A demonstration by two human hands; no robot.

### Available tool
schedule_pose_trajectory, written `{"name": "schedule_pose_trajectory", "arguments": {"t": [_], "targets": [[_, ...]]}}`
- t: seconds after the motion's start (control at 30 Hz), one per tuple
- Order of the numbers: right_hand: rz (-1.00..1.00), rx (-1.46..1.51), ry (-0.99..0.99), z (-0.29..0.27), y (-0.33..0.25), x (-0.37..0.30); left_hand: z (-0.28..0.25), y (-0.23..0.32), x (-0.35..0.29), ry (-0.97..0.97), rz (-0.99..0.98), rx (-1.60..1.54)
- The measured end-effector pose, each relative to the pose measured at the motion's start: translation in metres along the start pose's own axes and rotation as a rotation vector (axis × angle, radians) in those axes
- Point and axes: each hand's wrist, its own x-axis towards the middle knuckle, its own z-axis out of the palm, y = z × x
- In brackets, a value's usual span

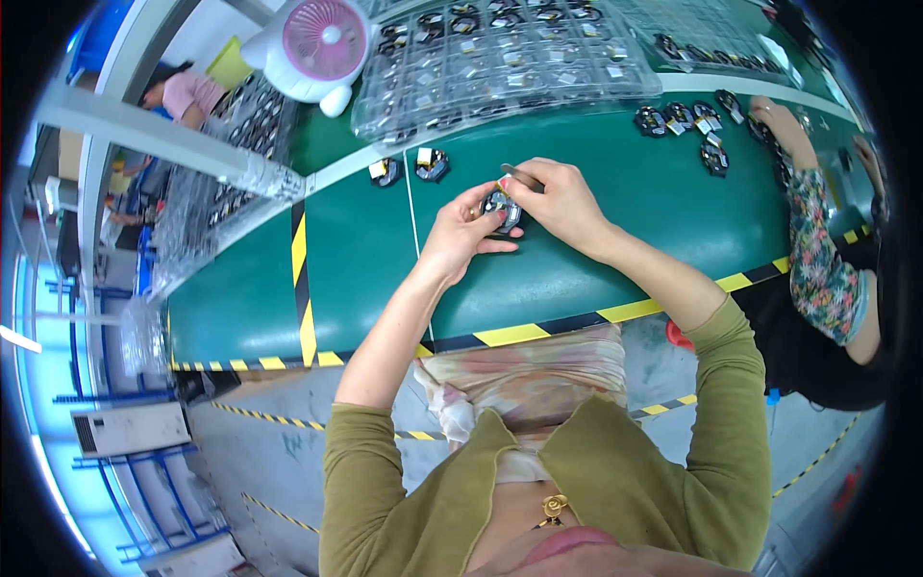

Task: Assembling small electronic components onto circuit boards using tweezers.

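Note:
Over the green table, my left hand (460, 231) is closed round a small, round black electronic part (500, 204), with the thumb resting on its face. My right hand (567, 204) meets it from the right and grips tweezers (522, 178), slim and dark metal. The right fingertips touch the upper edge of the part, where a bit of yellow and white shows. What the tweezers' tips touch is hidden by the fingers. Two similar round parts with white and yellow patches, one at the left (386, 172) and one nearer (432, 164), lie beyond my left hand.
Clear plastic trays (500, 72) of similar parts stand along the back, beside a white and pink fan (325, 43). Several more parts (679, 117) lie at the right, near a co-worker's hand (784, 125). Yellow-black tape (510, 336) edges the green table (240, 313). A metal frame (183, 144) rises at left.

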Motion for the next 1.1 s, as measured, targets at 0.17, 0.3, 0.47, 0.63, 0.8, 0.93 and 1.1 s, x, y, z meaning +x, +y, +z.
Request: {"name": "schedule_pose_trajectory", "arguments": {"t": [0.17,0.3,0.47,0.63,0.8,0.93,1.1], "targets": [[0.057,-0.090,0.025,0.007,-0.008,0.008,-0.027,0.007,0.000,-0.017,-0.036,-0.111],[0.257,0.313,0.100,0.009,-0.020,0.021,-0.045,0.006,-0.006,0.054,-0.058,-0.211],[0.205,0.504,0.156,0.014,-0.034,0.022,-0.064,0.001,-0.011,0.209,0.064,-0.033],[0.318,0.846,-0.056,0.042,-0.022,0.005,-0.072,-0.004,-0.011,0.165,0.002,0.015],[0.385,0.765,0.011,0.051,-0.010,0.003,-0.072,-0.008,-0.012,0.124,-0.012,-0.301],[0.304,0.759,-0.118,0.051,-0.010,-0.003,-0.075,-0.008,-0.011,0.104,-0.013,-0.368],[0.492,0.688,-0.010,0.052,-0.010,0.002,-0.069,0.000,-0.014,0.156,-0.039,-0.476]]}}
